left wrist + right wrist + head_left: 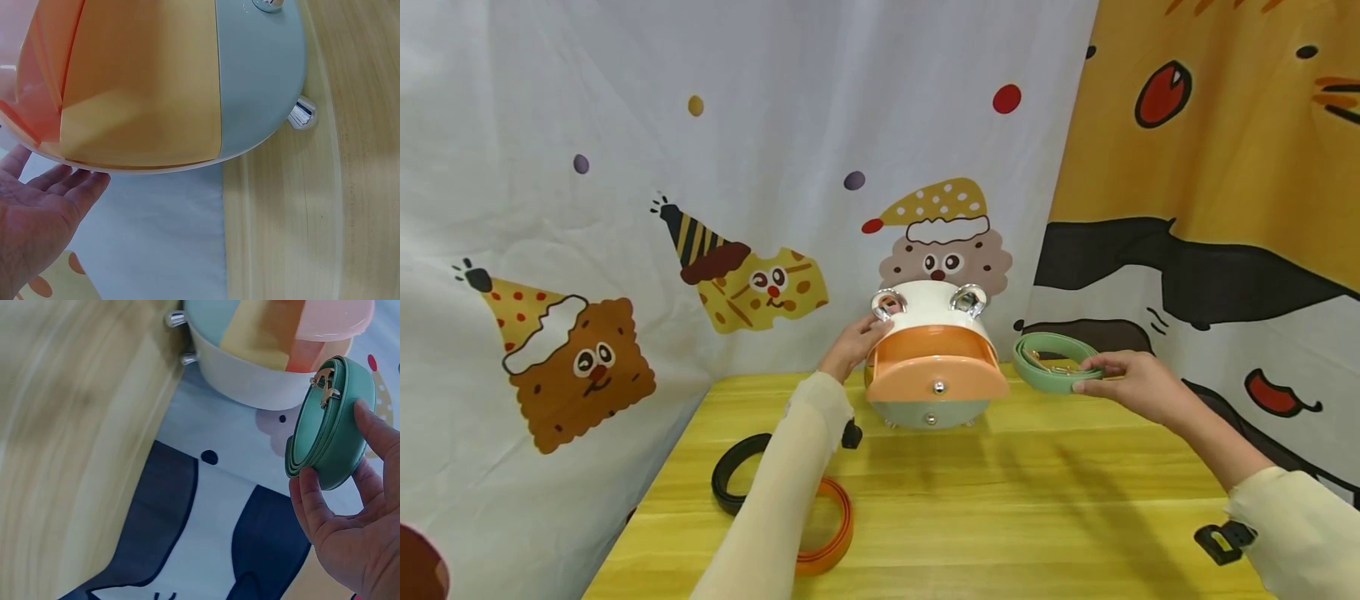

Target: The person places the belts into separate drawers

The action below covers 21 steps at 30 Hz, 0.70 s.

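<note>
A rounded white two-drawer storage box [925,302] with silver ring ears stands at the back of the table. Its orange upper drawer [938,379] is pulled out, and the grey-green lower drawer [931,413] is closed. My left hand [856,343] rests on the box's left side; in the left wrist view its fingertips touch the rim with the fingers extended. To the right of the box, my right hand [1138,383] holds a coiled green belt [347,428] up in the air, pinched between thumb and fingers. A gold buckle [326,386] shows inside the coil.
A coiled black belt [727,475] and a coiled orange belt [842,533] lie at the table's left front, partly hidden by my left sleeve [782,492]. A printed cloth [775,108] hangs right behind the yellow wooden table [1000,517].
</note>
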Motion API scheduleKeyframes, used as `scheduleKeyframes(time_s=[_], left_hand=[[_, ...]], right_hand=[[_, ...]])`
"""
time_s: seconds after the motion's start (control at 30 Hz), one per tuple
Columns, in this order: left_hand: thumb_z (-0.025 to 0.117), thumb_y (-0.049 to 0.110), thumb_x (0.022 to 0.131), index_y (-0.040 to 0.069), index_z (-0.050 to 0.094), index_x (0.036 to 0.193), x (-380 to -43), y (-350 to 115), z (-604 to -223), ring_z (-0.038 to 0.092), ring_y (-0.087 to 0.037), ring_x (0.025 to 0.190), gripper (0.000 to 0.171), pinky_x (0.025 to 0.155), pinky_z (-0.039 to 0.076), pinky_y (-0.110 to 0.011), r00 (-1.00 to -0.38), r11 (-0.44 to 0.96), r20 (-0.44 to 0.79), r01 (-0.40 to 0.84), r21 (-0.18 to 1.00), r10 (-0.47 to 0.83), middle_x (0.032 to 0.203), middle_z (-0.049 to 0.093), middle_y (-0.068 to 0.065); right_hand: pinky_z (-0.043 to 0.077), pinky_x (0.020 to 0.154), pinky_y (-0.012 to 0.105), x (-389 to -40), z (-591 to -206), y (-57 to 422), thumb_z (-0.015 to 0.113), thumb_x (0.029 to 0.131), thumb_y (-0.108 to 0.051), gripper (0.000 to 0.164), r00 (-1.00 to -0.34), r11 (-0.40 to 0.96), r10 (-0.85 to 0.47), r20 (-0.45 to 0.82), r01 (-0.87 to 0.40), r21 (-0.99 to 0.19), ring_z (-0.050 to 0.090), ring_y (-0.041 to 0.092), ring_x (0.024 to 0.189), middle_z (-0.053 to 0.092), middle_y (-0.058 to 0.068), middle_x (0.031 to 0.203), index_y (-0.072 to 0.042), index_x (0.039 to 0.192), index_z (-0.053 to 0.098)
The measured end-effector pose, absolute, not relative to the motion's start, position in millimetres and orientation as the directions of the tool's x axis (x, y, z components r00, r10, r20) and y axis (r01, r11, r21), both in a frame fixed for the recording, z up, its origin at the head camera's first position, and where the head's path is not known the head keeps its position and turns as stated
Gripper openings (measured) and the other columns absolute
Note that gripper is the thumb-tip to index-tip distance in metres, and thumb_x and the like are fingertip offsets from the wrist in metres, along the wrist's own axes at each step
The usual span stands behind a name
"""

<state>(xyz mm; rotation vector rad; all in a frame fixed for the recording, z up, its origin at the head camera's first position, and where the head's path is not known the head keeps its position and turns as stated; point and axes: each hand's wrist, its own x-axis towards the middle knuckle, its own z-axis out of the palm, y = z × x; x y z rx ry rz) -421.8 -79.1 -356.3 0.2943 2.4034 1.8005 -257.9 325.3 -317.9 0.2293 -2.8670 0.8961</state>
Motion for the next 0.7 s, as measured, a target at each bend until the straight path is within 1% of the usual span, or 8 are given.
scheduleKeyframes(time_s=[0.13,0.27,0.5,0.7], left_hand=[[0.060,0.054,0.095,0.019,0.039,0.153,-422.9,-80.2,-357.9,0.036,-0.034,0.140,0.072,0.112,0.033,-0.049,-0.974,0.284,0.015,0.081,0.955,0.228,0.153,0.040,-0.014],[0.059,0.055,0.095,0.018,0.039,0.154,-422.0,-79.4,-356.6,0.037,-0.033,0.140,0.072,0.112,0.033,-0.048,-0.975,0.301,0.020,0.088,0.950,0.222,0.153,0.041,-0.014],[0.060,0.055,0.095,0.017,0.038,0.154,-423.0,-79.6,-356.5,0.035,-0.034,0.141,0.073,0.113,0.032,-0.047,-0.977,0.300,0.015,0.080,0.951,0.215,0.154,0.039,-0.015],[0.059,0.056,0.095,0.016,0.037,0.154,-424.1,-80.1,-356.9,0.032,-0.035,0.142,0.075,0.115,0.029,-0.048,-0.978,0.302,0.007,0.072,0.951,0.211,0.156,0.035,-0.017]], right_hand=[[0.047,0.067,0.034,-261.6,-307.6,319.7,0.075,0.086,-0.048,0.055,-0.982,0.793,-0.109,0.155,-0.180,-0.582,0.057,0.024,0.084,0.066,0.012,0.102,-0.003,0.117,0.067],[0.048,0.068,0.035,-264.5,-295.0,311.8,0.074,0.087,-0.047,0.053,-0.982,0.768,-0.117,0.145,-0.182,-0.614,0.059,0.023,0.084,0.069,0.010,0.100,-0.004,0.117,0.068],[0.049,0.075,0.037,-267.7,-276.7,290.9,0.073,0.087,-0.051,0.052,-0.981,0.765,-0.143,0.129,-0.192,-0.615,0.060,0.022,0.090,0.068,0.009,0.107,-0.008,0.117,0.067],[0.048,0.077,0.037,-273.3,-266.8,273.5,0.073,0.085,-0.054,0.055,-0.983,0.761,-0.155,0.099,-0.182,-0.622,0.060,0.023,0.093,0.069,0.006,0.105,-0.009,0.117,0.068]])
